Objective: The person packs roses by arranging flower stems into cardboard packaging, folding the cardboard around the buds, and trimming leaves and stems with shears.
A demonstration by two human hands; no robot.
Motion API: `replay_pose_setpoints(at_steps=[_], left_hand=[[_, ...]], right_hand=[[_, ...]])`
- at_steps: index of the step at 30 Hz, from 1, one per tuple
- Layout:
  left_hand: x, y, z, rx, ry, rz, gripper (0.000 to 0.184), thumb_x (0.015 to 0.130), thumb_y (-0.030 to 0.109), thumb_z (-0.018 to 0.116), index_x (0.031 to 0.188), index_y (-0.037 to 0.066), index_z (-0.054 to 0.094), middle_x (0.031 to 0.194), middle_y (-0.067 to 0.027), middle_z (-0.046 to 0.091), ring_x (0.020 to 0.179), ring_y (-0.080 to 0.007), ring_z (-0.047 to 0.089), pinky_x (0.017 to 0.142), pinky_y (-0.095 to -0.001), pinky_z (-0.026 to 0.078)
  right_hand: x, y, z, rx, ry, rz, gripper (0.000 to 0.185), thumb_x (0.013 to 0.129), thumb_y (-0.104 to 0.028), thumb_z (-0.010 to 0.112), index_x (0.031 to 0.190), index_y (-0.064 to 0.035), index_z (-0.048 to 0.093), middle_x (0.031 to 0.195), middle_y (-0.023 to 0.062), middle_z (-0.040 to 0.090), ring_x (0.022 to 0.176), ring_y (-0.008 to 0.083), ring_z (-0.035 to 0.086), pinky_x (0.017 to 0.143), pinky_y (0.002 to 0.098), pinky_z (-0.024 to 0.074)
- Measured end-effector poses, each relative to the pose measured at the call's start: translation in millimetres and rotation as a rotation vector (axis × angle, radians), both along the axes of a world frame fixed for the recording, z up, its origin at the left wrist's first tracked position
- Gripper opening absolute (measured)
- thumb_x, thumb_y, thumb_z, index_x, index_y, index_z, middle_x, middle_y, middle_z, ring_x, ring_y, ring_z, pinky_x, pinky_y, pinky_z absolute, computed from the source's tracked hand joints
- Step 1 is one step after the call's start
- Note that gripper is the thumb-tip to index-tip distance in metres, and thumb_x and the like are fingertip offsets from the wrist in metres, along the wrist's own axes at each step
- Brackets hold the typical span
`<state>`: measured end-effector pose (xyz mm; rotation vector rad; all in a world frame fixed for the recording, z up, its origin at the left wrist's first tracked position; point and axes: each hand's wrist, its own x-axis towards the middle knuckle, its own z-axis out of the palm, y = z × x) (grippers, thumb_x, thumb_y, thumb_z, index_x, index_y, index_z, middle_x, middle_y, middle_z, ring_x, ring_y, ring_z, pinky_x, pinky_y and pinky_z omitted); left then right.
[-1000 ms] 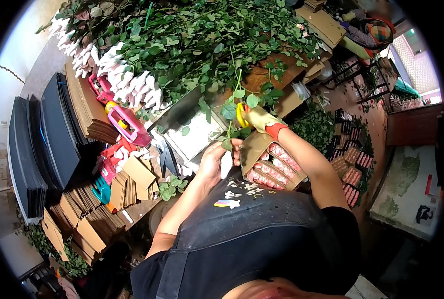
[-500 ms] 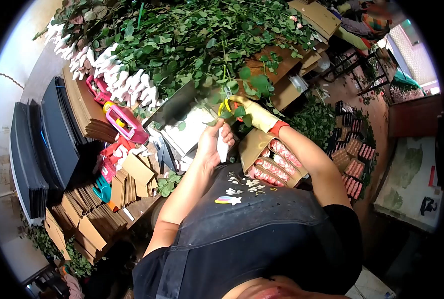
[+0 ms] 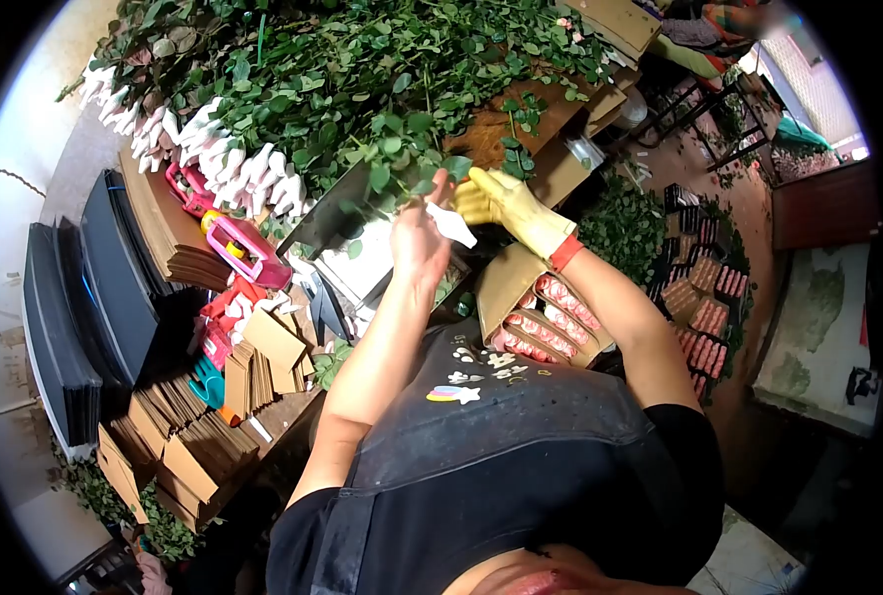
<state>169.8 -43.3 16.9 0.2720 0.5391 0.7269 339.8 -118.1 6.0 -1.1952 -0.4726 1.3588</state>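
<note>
My left hand (image 3: 422, 243), bare and partly blurred, is raised over the white tray (image 3: 362, 263). It is closed on a leafy rose stem; the stem's white-wrapped head (image 3: 452, 227) sticks out on its right side, and its leaves (image 3: 392, 154) spread above the fingers. Close beside it on the right, my right hand (image 3: 511, 210) wears a yellow glove with a red cuff. Its fingers are bent together near the stem, and what they hold is hidden. Below the glove stands an open cardboard box (image 3: 501, 288) with rows of pink roses (image 3: 561, 297).
A big heap of leafy stems (image 3: 313, 69) with white-wrapped heads (image 3: 253, 178) covers the back. At left are black sheets (image 3: 114, 268), pink tape dispensers (image 3: 248, 248), scissors (image 3: 327, 307) and cardboard pieces (image 3: 273, 337). Packed roses (image 3: 709, 317) lie on the floor at right. Another person (image 3: 709, 35) is at upper right.
The stem and its white head have swung up and tilted in my raised left hand. The yellow-handled cutters seen earlier in my right hand no longer show. The view has shifted slightly.
</note>
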Motion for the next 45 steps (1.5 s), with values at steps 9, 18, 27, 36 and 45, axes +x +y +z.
replay_pose_setpoints(at_steps=[9,18,27,36,45], left_hand=[[43,-15,11,0.502,0.402,-0.152,0.013,0.099,0.009,0.049,0.103,0.01,0.062,0.098,-0.0013,0.065,0.087,-0.0122,0.058,0.077,-0.0273,0.047],[91,-7,-27,1.867,1.023,0.081,0.02,0.094,0.016,0.054,0.092,0.002,0.067,0.097,-0.0196,0.062,0.097,-0.035,0.06,0.088,-0.0437,0.047],[180,40,-9,1.815,0.794,0.1,0.02,0.091,0.016,0.056,0.09,0.0,0.067,0.095,-0.0179,0.064,0.091,-0.0339,0.059,0.083,-0.0437,0.049],[155,75,152,1.561,0.854,-0.403,0.08,0.099,0.05,0.063,0.149,-0.009,0.041,0.14,-0.0274,0.059,0.126,-0.0324,0.059,0.108,-0.0412,0.046],[64,-65,13,1.58,0.783,-0.772,0.05,0.092,0.038,0.076,0.123,0.003,0.057,0.087,-0.012,0.072,0.083,-0.0278,0.072,0.077,-0.0397,0.056]], right_hand=[[-5,-27,24,0.059,-0.653,0.149,0.03,0.103,-0.029,0.063,0.118,-0.0034,0.064,0.106,0.0013,0.066,0.096,0.0089,0.056,0.09,0.0275,0.0468],[5,-75,69,-0.12,-0.878,0.261,0.031,0.096,-0.009,0.054,0.123,0.0011,0.063,0.093,0.0069,0.072,0.082,0.0159,0.063,0.08,0.0319,0.0511],[19,-91,40,0.126,-0.648,0.377,0.034,0.103,-0.025,0.051,0.09,0.0001,0.07,0.077,0.0069,0.075,0.077,0.0156,0.069,0.076,0.0301,0.0549],[18,-109,15,0.314,-0.154,-0.105,0.051,0.103,-0.05,0.052,0.117,-0.0032,0.068,0.118,0.0156,0.072,0.108,0.0275,0.071,0.1,0.0418,0.057],[25,-131,13,0.171,0.126,-0.459,0.05,0.103,-0.044,0.061,0.13,-0.0012,0.064,0.13,0.0149,0.068,0.121,0.0239,0.065,0.101,0.0388,0.0524]])
